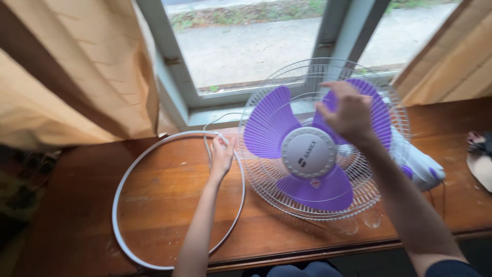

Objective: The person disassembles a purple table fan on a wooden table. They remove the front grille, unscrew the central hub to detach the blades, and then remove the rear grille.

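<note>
Room: a wooden table (164, 205) stands under a window (246, 46), with tan curtains (77, 66) hanging at both sides and a paved yard seen through the glass.
Fan: a fan lies on its back on the right half of the table, its white wire guard (379, 195) facing up, three purple blades (269, 123) spread around a white round hub (309, 153).
Fan body: the white motor housing (423, 166) with purple knobs sticks out at the right, behind the guard.
Ring: a white plastic ring (120, 190) lies flat on the table, left of the fan and just beside the guard's edge.
Left hand: the left hand (222, 156) is closed on the upper right part of the ring, close to where it meets the guard; a thin wire loop (210, 125) rises just above it.
Right hand: the right hand (348, 110) hovers over the upper right blade, fingers curled and spread, somewhat blurred; I cannot tell whether it grips the blade or only touches it.
Edge: a sandal (480, 159) lies at the far right of the table.
</note>
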